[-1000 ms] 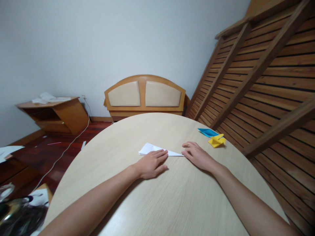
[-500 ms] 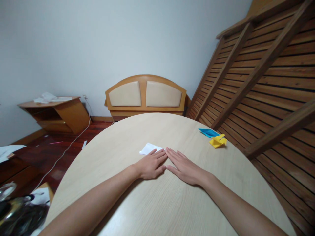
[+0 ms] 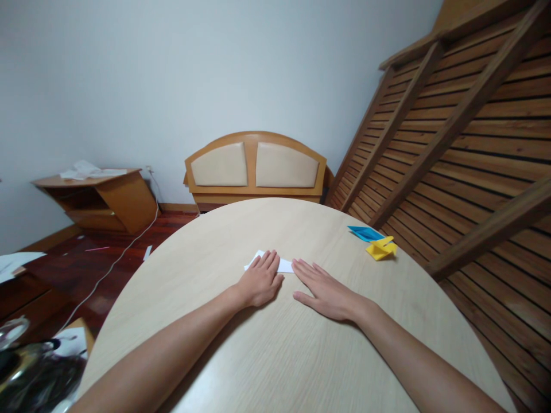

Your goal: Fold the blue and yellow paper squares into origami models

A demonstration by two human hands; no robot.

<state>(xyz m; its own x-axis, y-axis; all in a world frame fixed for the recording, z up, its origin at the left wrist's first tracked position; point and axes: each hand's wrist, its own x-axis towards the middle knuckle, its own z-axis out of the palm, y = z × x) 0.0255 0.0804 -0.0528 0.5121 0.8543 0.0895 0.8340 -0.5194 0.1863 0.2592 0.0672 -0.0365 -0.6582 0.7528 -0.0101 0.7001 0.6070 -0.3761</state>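
A folded piece of white paper [image 3: 284, 266] lies flat on the round wooden table [image 3: 275, 355]. Over its left part rests my left hand [image 3: 260, 279], fingers stretched out and pressing down, hiding much of the sheet. My right hand [image 3: 325, 289] lies flat with its fingers extended, fingertips at the paper's right end; its thumb is spread toward the left. Farther right on the table are a blue folded-paper piece [image 3: 365, 233] and a yellow folded-paper figure [image 3: 380, 248], close together and apart from both hands.
A slatted wooden frame [image 3: 473, 160] leans along the table's right side. Behind the table stands a padded headboard [image 3: 253, 163]. To the left are a low cabinet [image 3: 112, 201] with papers on top and a white cable [image 3: 116, 267] across the floor.
My left hand has slid left along the paper, uncovering its right part and parting from my right hand. My right hand has barely moved.
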